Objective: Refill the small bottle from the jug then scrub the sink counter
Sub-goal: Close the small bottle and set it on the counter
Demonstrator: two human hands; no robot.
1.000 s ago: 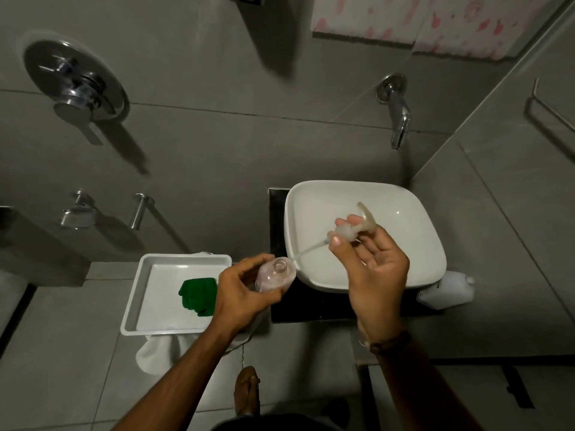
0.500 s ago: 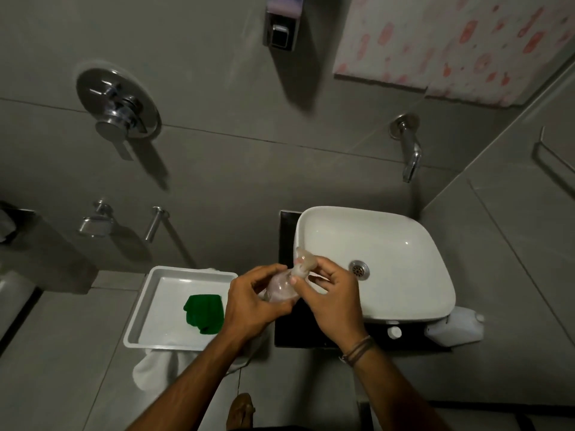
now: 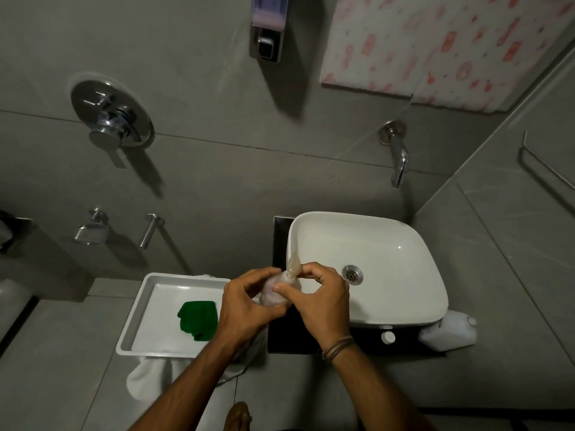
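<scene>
A small clear bottle is held at the left rim of the white sink. My left hand wraps around the bottle's body. My right hand pinches the pump top, which sits on the bottle's neck. A white jug lies on its side on the black counter at the sink's right front corner, and its white cap rests on the counter beside it. A green scrub pad lies in the white tray to the left.
A wall tap juts out above the sink. A soap dispenser and a shower valve are fixed to the grey wall. A white cloth hangs under the tray. A towel bar is on the right wall.
My right hand brought the pump top from over the basin down onto the bottle's neck. Both hands came together at the sink's left rim. The camera tilted upward.
</scene>
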